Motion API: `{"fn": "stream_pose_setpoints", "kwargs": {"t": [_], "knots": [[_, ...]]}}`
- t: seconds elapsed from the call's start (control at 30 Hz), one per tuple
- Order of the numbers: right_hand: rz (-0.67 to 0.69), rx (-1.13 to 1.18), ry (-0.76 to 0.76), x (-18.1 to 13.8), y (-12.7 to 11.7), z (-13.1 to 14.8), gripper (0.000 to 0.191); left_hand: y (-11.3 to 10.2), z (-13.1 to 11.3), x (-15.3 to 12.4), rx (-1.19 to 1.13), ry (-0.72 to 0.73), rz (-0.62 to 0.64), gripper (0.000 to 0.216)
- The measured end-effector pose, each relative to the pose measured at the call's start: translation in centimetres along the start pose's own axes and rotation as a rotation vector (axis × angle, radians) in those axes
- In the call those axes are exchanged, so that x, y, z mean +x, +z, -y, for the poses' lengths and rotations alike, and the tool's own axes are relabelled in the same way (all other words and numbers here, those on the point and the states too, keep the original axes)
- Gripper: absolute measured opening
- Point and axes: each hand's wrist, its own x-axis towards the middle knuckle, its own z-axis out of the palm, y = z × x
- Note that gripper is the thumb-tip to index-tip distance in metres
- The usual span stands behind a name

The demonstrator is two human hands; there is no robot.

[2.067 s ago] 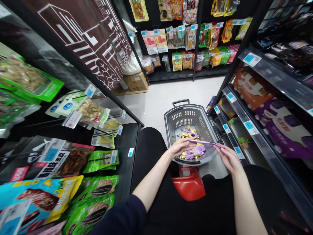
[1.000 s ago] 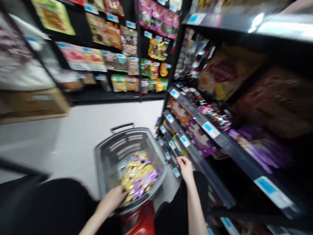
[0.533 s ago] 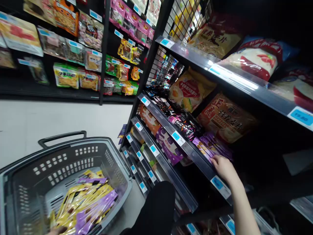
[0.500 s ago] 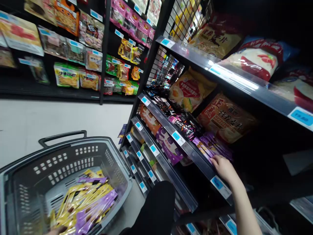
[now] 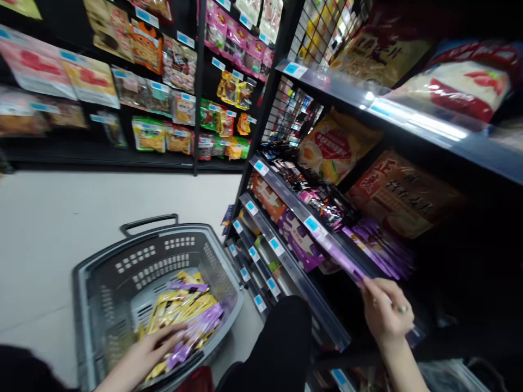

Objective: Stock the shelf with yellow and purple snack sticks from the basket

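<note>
A grey shopping basket [image 5: 102, 261] stands on the floor at lower left, holding a heap of yellow and purple snack packets [image 5: 186, 313]. My left hand [image 5: 153, 345] lies on that heap, its fingers curled round purple packets. On the right, my right hand [image 5: 384, 313] is pinched on a thin purple packet [image 5: 347, 268] that juts out over the front edge of the middle shelf [image 5: 327, 239]. More purple packets [image 5: 386, 250] lie stacked on that shelf just behind the hand.
Black shelving on the right carries large snack bags [image 5: 400, 190] and blue price tags [image 5: 312, 224]. Hanging snack packs [image 5: 149, 133] fill the far wall. Pale floor [image 5: 61, 218] stretches left of the basket. My dark-trousered knee [image 5: 278, 348] is between basket and shelves.
The view swung from the basket to the right-hand shelves. My right hand went from the basket up to the shelf and now pulls a purple packet outward. My left hand stayed in the basket.
</note>
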Motion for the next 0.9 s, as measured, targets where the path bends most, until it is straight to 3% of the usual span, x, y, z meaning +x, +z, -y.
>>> {"fn": "stream_pose_setpoints", "kwargs": {"t": [0.07, 0.13, 0.2, 0.3, 0.37, 0.5, 0.6, 0.67, 0.77, 0.9], "knots": [[0.036, 0.226, -0.197, -0.8, 0.5, 3.9, 0.034, 0.3, -1.7, -1.8, -0.498, 0.014, 0.242, 0.054], [0.106, 0.448, -0.36, -2.0, 1.6, 7.8, 0.042, 0.7, -3.1, -3.6, -0.789, 0.064, 0.44, 0.058], [0.181, 0.623, -0.468, -3.5, 3.1, 11.3, 0.042, 1.2, -3.8, -4.9, -0.881, 0.118, 0.523, 0.069], [0.235, 0.782, -0.478, -5.9, 5.9, 15.4, 0.039, 1.5, -3.4, -5.7, -0.813, 0.105, 0.471, 0.059], [0.261, 0.855, -0.283, -7.2, 8.0, 17.2, 0.035, 1.5, -2.7, -5.5, -0.735, 0.08, 0.36, 0.044], [0.47, 1.139, 0.445, -8.8, 12.2, 19.5, 0.04, 1.4, -1.5, -4.4, -0.627, 0.09, 0.072, 0.037], [0.637, 1.368, 0.875, -10.0, 14.3, 21.0, 0.037, 1.3, -1.2, -3.6, -0.511, 0.089, -0.012, 0.038], [0.706, 1.423, 0.998, -10.7, 14.9, 21.9, 0.034, 1.5, -1.2, -3.4, -0.323, 0.116, -0.03, 0.033], [0.753, 1.487, 1.049, -11.3, 14.9, 23.2, 0.035, 2.4, -1.0, -3.5, 0.021, 0.19, -0.006, 0.022], [0.876, 1.57, 0.997, -11.2, 14.4, 24.1, 0.03, 4.4, -1.0, -3.5, 0.097, 0.231, 0.1, 0.024]]}}
